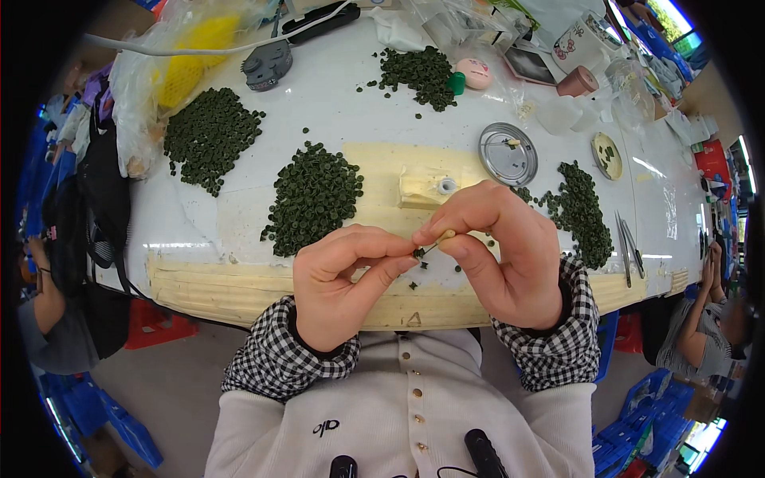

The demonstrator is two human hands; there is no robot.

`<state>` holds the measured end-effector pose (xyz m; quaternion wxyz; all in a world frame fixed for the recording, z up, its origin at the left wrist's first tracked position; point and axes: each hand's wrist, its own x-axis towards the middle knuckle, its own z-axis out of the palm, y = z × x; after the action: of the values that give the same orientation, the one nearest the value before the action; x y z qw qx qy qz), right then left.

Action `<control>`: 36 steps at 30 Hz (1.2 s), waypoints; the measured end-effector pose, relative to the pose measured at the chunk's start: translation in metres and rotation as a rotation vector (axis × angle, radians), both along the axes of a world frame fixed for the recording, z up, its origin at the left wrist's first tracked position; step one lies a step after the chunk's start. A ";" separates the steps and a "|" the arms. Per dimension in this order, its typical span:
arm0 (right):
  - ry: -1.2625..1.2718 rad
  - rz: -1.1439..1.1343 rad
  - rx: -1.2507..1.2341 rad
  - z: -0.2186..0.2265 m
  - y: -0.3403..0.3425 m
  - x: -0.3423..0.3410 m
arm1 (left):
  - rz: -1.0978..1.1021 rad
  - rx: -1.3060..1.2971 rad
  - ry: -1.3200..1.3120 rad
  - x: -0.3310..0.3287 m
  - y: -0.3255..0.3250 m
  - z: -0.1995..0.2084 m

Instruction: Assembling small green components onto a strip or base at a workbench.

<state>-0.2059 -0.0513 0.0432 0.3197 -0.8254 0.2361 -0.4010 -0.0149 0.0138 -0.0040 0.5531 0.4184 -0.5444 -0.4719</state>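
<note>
Both my hands meet above the taped front part of the table. My left hand (343, 279) pinches a tiny dark green piece (418, 252) between thumb and fingertips. My right hand (506, 251) is closed on a thin needle-like tool with a tan end (448, 235); its thin shaft slants down to the green piece. The fingertips hide part of both. A few loose green bits lie on the table just under my hands. Left of them spreads a heap of small round dark green pieces (311, 195). Beyond my right hand, a tape-covered block (414, 190) carries a white ring-shaped part (448, 186).
More green heaps lie at the far left (211, 135), back (422, 76) and right (580, 211). A round metal dish (507, 169), a small yellow dish (597, 153) and tweezers (624, 247) are on the right. A grey device (268, 64) and a mug (575, 44) stand behind. Other people sit at both sides.
</note>
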 end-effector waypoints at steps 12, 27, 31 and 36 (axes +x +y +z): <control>-0.003 0.005 0.000 0.000 0.002 0.002 | 0.007 0.002 0.009 -0.001 0.000 0.000; 0.051 -0.440 -0.190 -0.014 -0.018 -0.001 | -0.005 0.026 0.041 0.000 0.002 -0.001; 0.229 -0.454 -0.237 -0.013 -0.017 -0.004 | -0.020 0.029 0.061 -0.001 0.001 -0.002; 0.213 -0.493 -0.213 -0.006 -0.008 -0.002 | 0.019 0.046 0.070 0.000 0.004 -0.001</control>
<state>-0.2077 -0.0596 0.0368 0.0973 -0.8096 0.4182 -0.4001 -0.0146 0.0175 -0.0054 0.5664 0.4194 -0.5099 -0.4933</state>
